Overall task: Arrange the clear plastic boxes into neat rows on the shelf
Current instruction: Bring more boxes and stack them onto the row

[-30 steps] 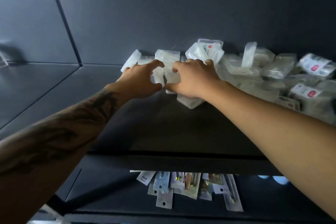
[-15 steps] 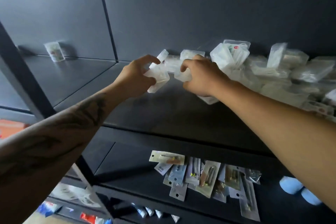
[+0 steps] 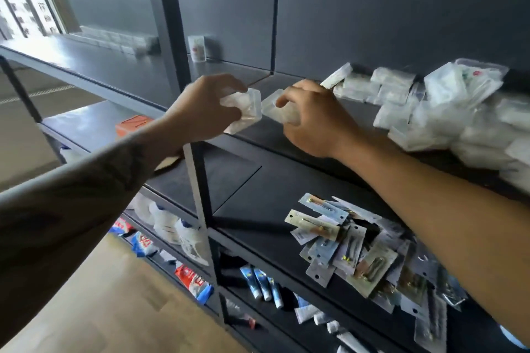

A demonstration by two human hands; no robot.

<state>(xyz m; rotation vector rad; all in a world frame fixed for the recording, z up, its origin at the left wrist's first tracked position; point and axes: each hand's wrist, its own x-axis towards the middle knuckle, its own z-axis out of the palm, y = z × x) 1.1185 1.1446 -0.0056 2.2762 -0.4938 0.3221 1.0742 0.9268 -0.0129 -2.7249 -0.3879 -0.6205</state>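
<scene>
My left hand (image 3: 200, 107) grips one clear plastic box (image 3: 243, 110) above the dark top shelf (image 3: 252, 152). Beside it my right hand (image 3: 312, 120) holds a second clear plastic box (image 3: 275, 106), with its fingers curled over the box. The two boxes nearly touch in mid-air, left of the loose heap of clear boxes (image 3: 436, 112) that lies on the right part of the shelf. One clear box (image 3: 197, 48) stands alone further left on the shelf, against the back wall.
A black upright post (image 3: 198, 186) crosses in front of the shelf below my left hand. The shelf below holds a pile of carded blister packs (image 3: 358, 252). Lower shelves carry tubes (image 3: 261, 284) and bags (image 3: 172, 226). A row of boxes (image 3: 120, 40) stands far left.
Both hands have lifted a box each out of the heap and carried them left, away from the pile. My view has swung left and down, showing more shelves.
</scene>
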